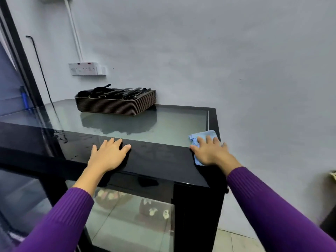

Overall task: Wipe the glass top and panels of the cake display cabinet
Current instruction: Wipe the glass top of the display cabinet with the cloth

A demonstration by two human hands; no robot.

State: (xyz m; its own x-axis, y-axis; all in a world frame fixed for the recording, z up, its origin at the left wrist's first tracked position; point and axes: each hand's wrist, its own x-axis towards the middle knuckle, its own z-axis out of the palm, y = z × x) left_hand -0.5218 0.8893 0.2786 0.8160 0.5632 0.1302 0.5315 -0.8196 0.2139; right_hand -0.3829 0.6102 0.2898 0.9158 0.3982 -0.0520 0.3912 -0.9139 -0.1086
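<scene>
Grey wall stood behind the cake display cabinet's glass top (172, 122), which ran long from left to right and stretched away ahead of both hands. At its near right corner lay the blue cloth (197, 142), pressed flat under the right hand (209, 151), fingers spread, not clenched. The left hand (107, 155) rested flat and empty on the black front rim (160, 157), well apart. Most unwiped glass seemed to lie left, toward the stacked trays (116, 104)

cloth (201, 137) mostly under right hand (211, 151), cakes (152, 211) blurred
</scene>
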